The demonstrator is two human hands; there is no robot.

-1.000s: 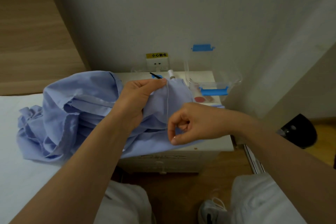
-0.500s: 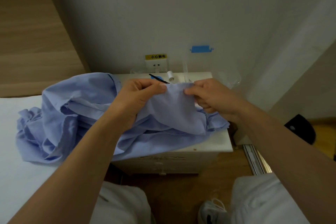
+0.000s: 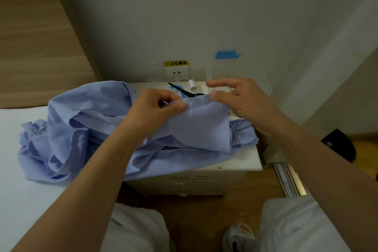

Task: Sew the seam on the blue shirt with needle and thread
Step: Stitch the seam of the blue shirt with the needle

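Stitching is judged under way: the blue shirt [image 3: 204, 127], draped across the surface [image 3: 245, 161], is pinched at its raised edge by the left hand [image 3: 151, 112]; the right hand [image 3: 243, 98] has its fingers [image 3: 213, 83] spread, thumb touching that edge. No needle is discernible; one must be gripped next.

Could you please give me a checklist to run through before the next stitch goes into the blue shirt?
1. Left hand pinches the top edge of the blue shirt: ok.
2. Right hand grips the same edge: cannot tell. The thumb is at the edge, but the index finger is lifted off.
3. Needle in the right hand: cannot tell, too fine to make out.
4. Thread running to the seam: cannot tell.
5. Black scissors and white thread spool lie behind the shirt on the nightstand, probably within reach: ok.
6. The rest of the shirt is supported, not hanging from the hands: ok.
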